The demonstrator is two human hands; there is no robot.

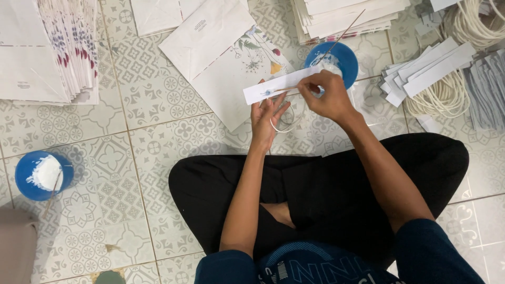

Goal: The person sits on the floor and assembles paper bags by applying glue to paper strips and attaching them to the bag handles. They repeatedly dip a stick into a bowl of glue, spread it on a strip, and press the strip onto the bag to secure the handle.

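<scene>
I sat cross-legged on the patterned tile floor (131,158), and my left hand (264,118) was under the white paper strip (281,85), fingers loosely spread and cupping it from below, with a loop of white cord (281,125) hanging by the palm. My right hand (329,94) was closed in a pinch on a thin stick (286,90), its tip laid along the strip where a small bluish dab showed. By my reckoning this was the gluing step: paste going onto the strip. The next move, as I judged it, called for a steady tip, a thin even smear, and the cord kept clear of the wet spot.

Just beyond my right hand stood the blue bowl (341,59) of white paste, a second long stick (344,32) leaning out of it. A second blue bowl (42,174), also with paste and a stick, sat well apart on my left. Ahead of the strip lay a flat white paper bag (226,63) with a printed flower sprig in green, red and yellow. Top left was a thick stack of flat bags (50,50) showing purple and red flower edges; top middle another stack of white sheets (342,16). To the right lay a pile of cut white strips (426,68) over coils of cream cord (447,97), and grey strips (486,92) beside them.
</scene>
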